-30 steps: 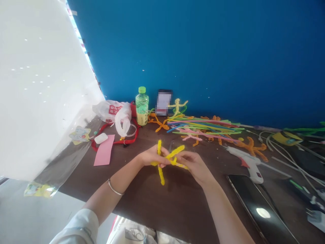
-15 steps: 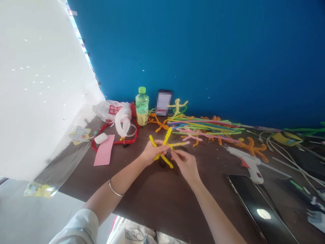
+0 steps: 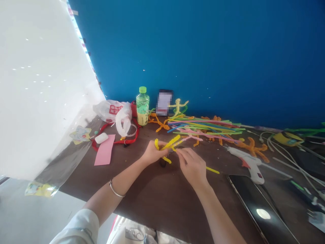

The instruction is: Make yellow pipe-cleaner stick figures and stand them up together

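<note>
Seen from my remote post, head view, at a dark brown wooden-looking table (image 3: 157,203).

Item: bright yellow fuzzy-stem piece with several projecting arms (image 3: 171,142), held just above the table, near the middle of the scene, between my two hands.

Item: my left hand (image 3: 155,152), bare, silver bangle at the wrist; fingers closed around the yellow piece, its arms projecting to far, near and right.

Item: my right hand (image 3: 193,166), bare; fingertips narrowed to a pinch at the piece's right side. A straight yellow fuzzy strand (image 3: 212,170) protrudes on the right of this hand; I cannot tell whether it joins the piece.

Far middle to right: a bundle of multicoloured fuzzy stems (image 3: 207,124), lying flat. Left of it, an orange fuzzy figure (image 3: 160,126); farther left, a clear plastic bottle with green cap (image 3: 143,106), upright.

Left: a white plastic bag with red print (image 3: 109,110); nearer, a pink paper rectangle (image 3: 104,154), a small white rounded case (image 3: 101,138) resting on its far edge.

Right: a white glue gun with red trigger (image 3: 247,161); nearer, a black glossy smartphone (image 3: 254,203), lying flat.
</note>
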`<state>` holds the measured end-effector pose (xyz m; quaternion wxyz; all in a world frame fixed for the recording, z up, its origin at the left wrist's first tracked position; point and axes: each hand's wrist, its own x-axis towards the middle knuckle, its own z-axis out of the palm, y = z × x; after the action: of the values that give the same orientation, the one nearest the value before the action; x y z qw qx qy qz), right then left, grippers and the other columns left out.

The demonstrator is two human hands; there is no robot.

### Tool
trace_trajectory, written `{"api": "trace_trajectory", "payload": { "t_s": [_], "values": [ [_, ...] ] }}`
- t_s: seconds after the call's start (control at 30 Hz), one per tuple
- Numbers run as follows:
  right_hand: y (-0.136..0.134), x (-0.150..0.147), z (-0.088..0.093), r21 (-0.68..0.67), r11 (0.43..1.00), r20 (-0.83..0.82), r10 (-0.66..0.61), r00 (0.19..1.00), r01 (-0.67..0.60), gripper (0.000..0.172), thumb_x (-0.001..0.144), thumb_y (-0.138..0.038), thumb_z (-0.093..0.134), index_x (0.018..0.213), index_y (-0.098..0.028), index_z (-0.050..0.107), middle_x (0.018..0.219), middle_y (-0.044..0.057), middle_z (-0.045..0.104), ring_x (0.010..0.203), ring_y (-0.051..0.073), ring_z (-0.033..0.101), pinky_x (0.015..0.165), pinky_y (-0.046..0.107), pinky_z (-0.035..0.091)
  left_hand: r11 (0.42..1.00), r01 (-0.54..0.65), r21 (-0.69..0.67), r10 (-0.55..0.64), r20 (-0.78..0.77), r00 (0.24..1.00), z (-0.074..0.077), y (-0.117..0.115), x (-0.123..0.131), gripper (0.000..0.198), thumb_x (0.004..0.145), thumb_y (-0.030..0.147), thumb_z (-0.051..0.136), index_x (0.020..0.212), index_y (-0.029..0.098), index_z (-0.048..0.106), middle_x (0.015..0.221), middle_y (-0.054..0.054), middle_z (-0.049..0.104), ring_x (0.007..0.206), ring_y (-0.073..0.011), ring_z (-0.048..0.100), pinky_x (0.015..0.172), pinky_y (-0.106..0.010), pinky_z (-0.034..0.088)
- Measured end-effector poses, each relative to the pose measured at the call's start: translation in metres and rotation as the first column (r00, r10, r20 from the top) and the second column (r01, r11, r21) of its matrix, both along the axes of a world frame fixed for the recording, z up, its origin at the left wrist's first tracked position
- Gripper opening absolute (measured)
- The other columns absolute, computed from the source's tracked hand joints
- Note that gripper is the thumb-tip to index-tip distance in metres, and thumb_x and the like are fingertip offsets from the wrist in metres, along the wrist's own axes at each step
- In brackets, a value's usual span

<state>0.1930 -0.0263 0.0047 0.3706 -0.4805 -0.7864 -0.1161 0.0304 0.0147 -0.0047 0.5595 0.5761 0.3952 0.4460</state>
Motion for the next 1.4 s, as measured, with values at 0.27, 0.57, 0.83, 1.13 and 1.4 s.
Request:
{"api": "trace_trajectory", "payload": {
  "t_s": [0.27,0.57,0.83,1.13,1.4],
  "values": [
    [0.004,0.009,0.006,0.042,0.998,-0.099,-0.034,0.995,0.039,0.012,0.079,-0.019,0.053,0.083,-0.019,0.064,0.075,0.004,0.062,0.070,0.015,0.056,0.068,0.026,0.043,0.980,0.193,-0.041,-0.196,-0.103,0.975,0.007,0.000,-0.007,0.028,0.063,0.029,0.065,0.082,0.010,0.067,0.055,0.000,0.056,0.043,-0.0051,0.045,0.042,-0.019,0.040],
    [0.004,0.013,0.023,-0.534,0.793,-0.511,-0.026,0.859,-0.294,0.021,0.075,-0.038,0.056,0.071,-0.019,0.066,0.073,0.004,0.061,0.068,0.016,0.056,0.061,0.027,0.044,0.863,0.447,-0.234,-0.473,-0.068,0.878,0.022,-0.001,-0.017,0.030,0.061,0.041,0.066,0.068,0.012,0.067,0.045,0.001,0.052,0.038,-0.0055,0.042,0.041,-0.020,0.035],
    [0.004,0.006,0.016,-0.671,0.604,-0.626,-0.152,0.765,-0.430,0.029,0.072,-0.043,0.058,0.071,-0.015,0.066,0.065,0.002,0.061,0.057,0.014,0.052,0.053,0.025,0.038,0.898,0.361,-0.252,-0.291,0.274,0.916,0.011,-0.001,-0.007,0.025,0.060,0.033,0.070,0.065,0.009,0.062,0.059,-0.004,0.060,0.050,-0.0069,0.052,0.053,-0.021,0.043],
    [-0.001,-0.015,-0.005,-0.370,0.920,-0.323,0.000,0.946,-0.126,0.020,0.081,-0.028,0.046,0.082,-0.018,0.063,0.070,0.004,0.059,0.063,0.015,0.055,0.059,0.025,0.042,0.991,-0.117,-0.068,0.123,0.092,0.988,-0.003,-0.004,0.008,0.027,0.064,0.033,0.066,0.078,0.010,0.065,0.061,-0.003,0.061,0.055,-0.0109,0.057,0.056,-0.024,0.048],
    [-0.002,-0.003,0.000,-0.089,0.996,-0.057,-0.016,0.998,0.011,0.019,0.083,-0.020,0.044,0.086,-0.020,0.063,0.073,0.004,0.062,0.067,0.013,0.057,0.061,0.023,0.041,0.996,-0.077,0.038,0.080,-0.075,0.994,0.002,-0.007,0.005,0.027,0.069,0.033,0.059,0.080,0.010,0.067,0.050,0.000,0.056,0.045,-0.0086,0.052,0.045,-0.020,0.045]
  ]
}}
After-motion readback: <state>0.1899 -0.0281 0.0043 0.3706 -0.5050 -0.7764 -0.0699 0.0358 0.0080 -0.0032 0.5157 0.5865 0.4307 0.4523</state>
